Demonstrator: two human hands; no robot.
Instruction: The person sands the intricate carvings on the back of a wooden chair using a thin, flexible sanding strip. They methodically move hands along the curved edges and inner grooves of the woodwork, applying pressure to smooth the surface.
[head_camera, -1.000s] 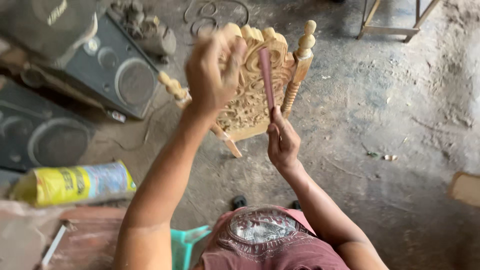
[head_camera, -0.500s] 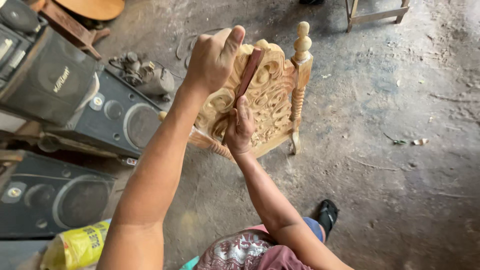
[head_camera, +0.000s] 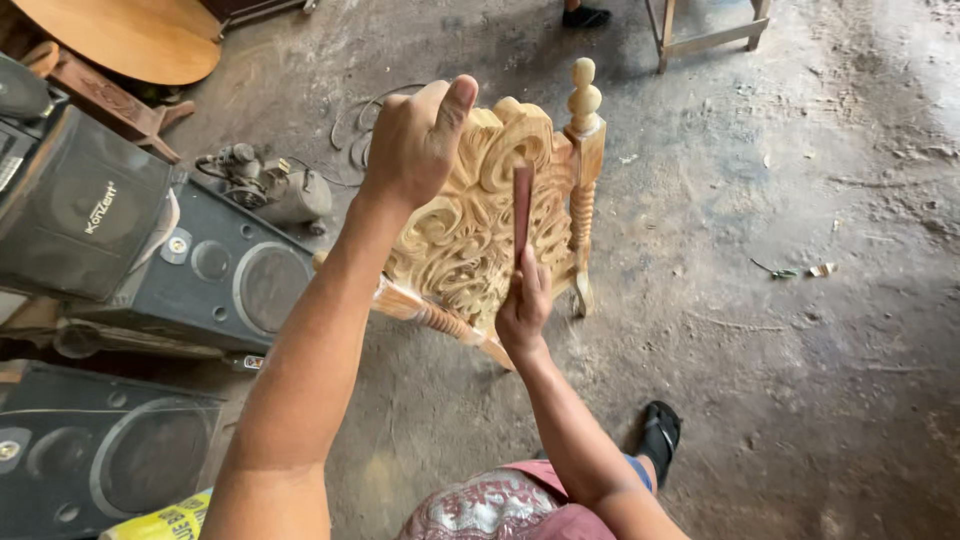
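Carved wooden panel (head_camera: 470, 235): pale, unfinished, scrollwork face, turned posts with a ball finial at the upper right; stands tilted on the concrete floor (head_camera: 800, 350) straight ahead of you. Your left hand (head_camera: 415, 145): fingers curled tight over the panel's top edge, thumb raised, steadying it. Your right hand (head_camera: 522, 305): fingers closed around the lower end of a flat reddish-brown strip (head_camera: 521, 205), which lies upright against the carved face. Left of the panel: black loudspeaker cabinets (head_camera: 215, 275), stacked and leaning, and a small grey motor unit (head_camera: 265, 185) with coiled cable behind it. Upper left: round wooden tabletop (head_camera: 125, 35). Lower right: your black sandal (head_camera: 660, 430) on the floor. Lower left corner: yellow bag (head_camera: 165, 520).
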